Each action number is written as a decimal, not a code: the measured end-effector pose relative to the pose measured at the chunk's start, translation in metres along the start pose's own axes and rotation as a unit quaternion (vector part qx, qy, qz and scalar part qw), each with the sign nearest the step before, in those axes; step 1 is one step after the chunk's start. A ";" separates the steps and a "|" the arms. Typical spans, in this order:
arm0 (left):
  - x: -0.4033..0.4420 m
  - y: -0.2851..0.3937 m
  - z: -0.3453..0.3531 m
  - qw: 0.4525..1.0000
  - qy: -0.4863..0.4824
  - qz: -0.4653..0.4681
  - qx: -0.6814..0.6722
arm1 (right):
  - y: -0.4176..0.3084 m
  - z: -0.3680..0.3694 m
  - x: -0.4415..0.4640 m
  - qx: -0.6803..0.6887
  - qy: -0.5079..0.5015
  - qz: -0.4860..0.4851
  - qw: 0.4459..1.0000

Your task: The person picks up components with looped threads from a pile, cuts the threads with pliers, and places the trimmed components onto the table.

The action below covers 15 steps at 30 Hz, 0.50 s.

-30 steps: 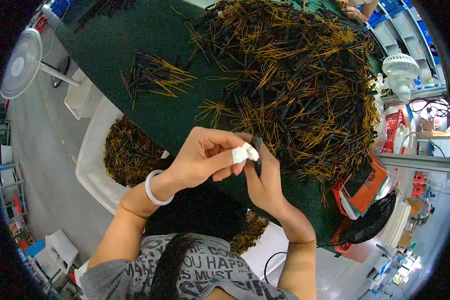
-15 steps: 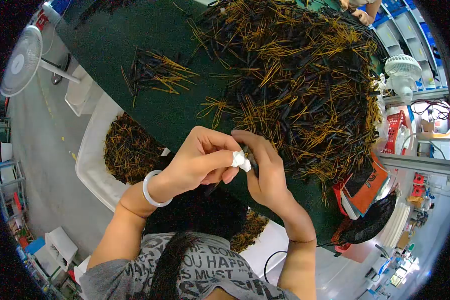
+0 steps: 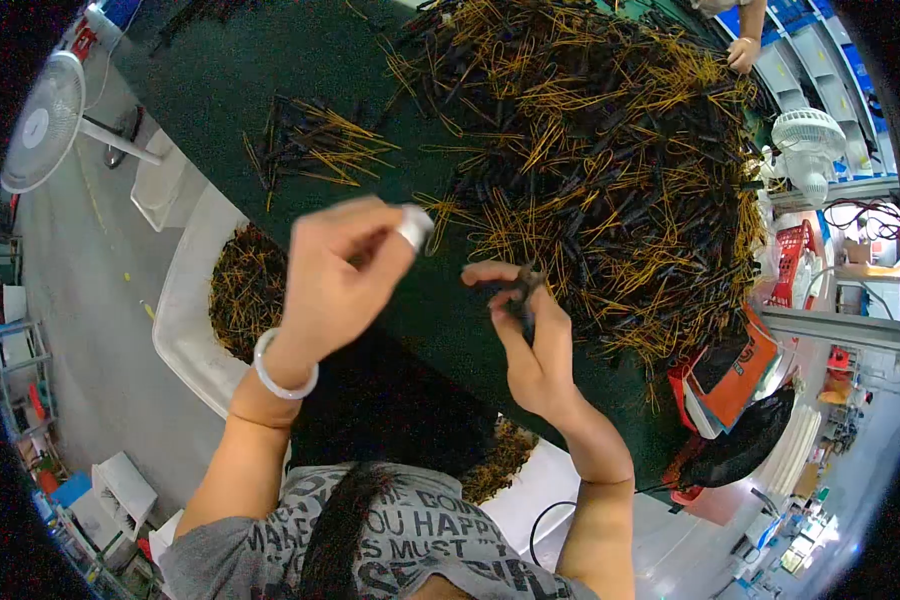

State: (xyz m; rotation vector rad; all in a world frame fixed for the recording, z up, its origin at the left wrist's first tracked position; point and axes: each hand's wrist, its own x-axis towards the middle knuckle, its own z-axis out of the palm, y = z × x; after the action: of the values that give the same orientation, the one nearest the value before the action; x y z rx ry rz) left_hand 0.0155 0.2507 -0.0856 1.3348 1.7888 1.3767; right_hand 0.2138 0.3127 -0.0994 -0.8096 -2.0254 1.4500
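1. Object (image 3: 528, 288), slim, dark, blurred: clamped in grip of right hand (image 3: 543, 345), above dark green tabletop (image 3: 270, 65).
2. Left hand (image 3: 338, 275), white material (image 3: 416, 229) at fingertips: cannot tell whether grip is together or apart.
3. Heap of black pieces with yellow strands (image 3: 610, 150): tabletop, beyond right hand.
4. Small pile, similar pieces (image 3: 315, 145): beyond left hand.

Bundle (image 3: 315, 145) L of pile (image 3: 600, 170) on tbl (image 3: 205, 95), tub (image 3: 182, 325) nr L edge, fan (image 3: 45, 122) far L

Beyond the small bunch (image 3: 320, 145), the table (image 3: 270, 65) is leaving free passage, while the wide heap (image 3: 600, 170) is blocking the way ahead of the right hand (image 3: 542, 350).
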 end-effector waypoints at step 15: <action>0.020 -0.031 0.015 0.982 0.068 0.140 0.103 | 0.002 -0.002 0.001 0.007 0.020 0.044 0.999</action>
State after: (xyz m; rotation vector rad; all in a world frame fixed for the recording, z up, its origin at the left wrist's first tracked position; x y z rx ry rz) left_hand 0.0087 0.2751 -0.1164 1.6924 1.9334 1.4900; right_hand 0.2152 0.3155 -0.1007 -0.9267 -1.9704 1.4817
